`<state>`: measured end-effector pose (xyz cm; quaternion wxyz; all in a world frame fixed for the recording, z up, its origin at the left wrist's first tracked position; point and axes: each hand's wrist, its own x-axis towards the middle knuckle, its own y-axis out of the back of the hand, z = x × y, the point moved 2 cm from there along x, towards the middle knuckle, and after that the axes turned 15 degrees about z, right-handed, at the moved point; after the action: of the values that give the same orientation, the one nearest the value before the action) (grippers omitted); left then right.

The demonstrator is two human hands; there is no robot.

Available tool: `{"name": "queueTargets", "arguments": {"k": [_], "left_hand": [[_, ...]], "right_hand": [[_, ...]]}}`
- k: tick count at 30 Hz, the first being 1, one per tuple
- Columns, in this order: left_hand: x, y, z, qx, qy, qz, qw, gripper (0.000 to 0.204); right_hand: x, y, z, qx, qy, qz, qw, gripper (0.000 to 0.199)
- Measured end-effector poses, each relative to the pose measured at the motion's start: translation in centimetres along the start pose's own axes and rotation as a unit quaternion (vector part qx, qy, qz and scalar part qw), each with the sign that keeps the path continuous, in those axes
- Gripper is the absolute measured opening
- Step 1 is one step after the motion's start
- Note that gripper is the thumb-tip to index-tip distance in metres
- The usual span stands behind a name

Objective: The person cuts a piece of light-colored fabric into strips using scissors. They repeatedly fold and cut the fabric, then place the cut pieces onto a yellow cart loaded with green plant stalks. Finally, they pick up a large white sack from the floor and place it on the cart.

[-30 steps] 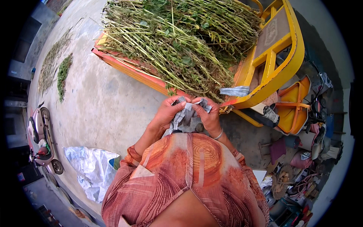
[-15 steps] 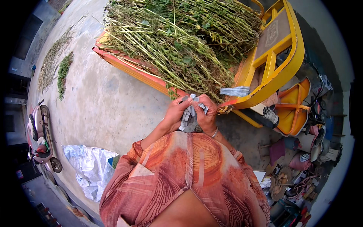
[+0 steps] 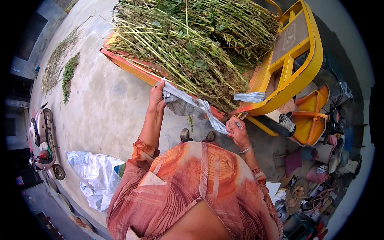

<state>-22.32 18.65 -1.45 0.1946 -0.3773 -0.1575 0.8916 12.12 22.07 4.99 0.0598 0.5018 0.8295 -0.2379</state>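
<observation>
Grey cloth (image 3: pixel 178 102) spread beside a cart (image 3: pixel 131 69) of cut stalks (image 3: pixel 188 52)
Left fingers (image 3: pixel 161 85) grip one end, right fingers (image 3: pixel 233 129) are closed on the other

Plant load at 12 o'clock from the person (image 3: pixel 172 180): long green plant stalks (image 3: pixel 200 52) lay in an orange-and-yellow metal cart (image 3: pixel 136 71).
Before its near side, a crumpled grey cloth strip (image 3: pixel 182 99) ran between the left hand (image 3: pixel 157 96) at 11 and the right hand (image 3: pixel 239 132) past 1. A crinkled white plastic sheet (image 3: pixel 94 176) lay at 9, a silver two-wheeled scooter (image 3: pixel 39 129) farther out. A green leafy bundle (image 3: pixel 70 78) lay at 10; a round brown woven basket (image 3: pixel 294 205) sat between 3 and 4.
</observation>
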Motion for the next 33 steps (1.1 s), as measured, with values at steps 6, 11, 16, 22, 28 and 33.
{"name": "queueTargets", "arguments": {"k": [6, 11, 16, 22, 28, 33], "left_hand": [[8.2, 10.5, 15.5, -0.086, -0.181, 0.122, 0.972, 0.012], [7.5, 14.8, 23.2, -0.154, -0.235, 0.146, 0.948, 0.009], [1.0, 7.5, 19.6, 0.046, -0.253, 0.087, 0.963, 0.011], [-10.0, -2.1, 6.0, 0.174, -0.071, -0.161, 0.969, 0.011], [-15.1, -4.1, -0.2, 0.217, -0.010, -0.240, 0.946, 0.013], [-14.9, -3.4, 0.1, 0.242, -0.001, -0.208, 0.948, 0.014]], "right_hand": [[-10.6, 24.3, 6.5, -0.803, 0.036, 0.096, 0.587, 0.010], [-20.6, 37.1, 9.1, -0.797, -0.282, 0.216, 0.489, 0.023], [-17.7, 37.8, 10.9, -0.728, -0.155, 0.204, 0.636, 0.049], [1.5, 0.5, 2.8, -0.159, 0.012, 0.058, 0.985, 0.041], [5.2, -11.8, -3.6, -0.142, 0.229, -0.028, 0.963, 0.033], [4.7, -11.6, -3.4, -0.165, 0.306, 0.039, 0.937, 0.013]]}}
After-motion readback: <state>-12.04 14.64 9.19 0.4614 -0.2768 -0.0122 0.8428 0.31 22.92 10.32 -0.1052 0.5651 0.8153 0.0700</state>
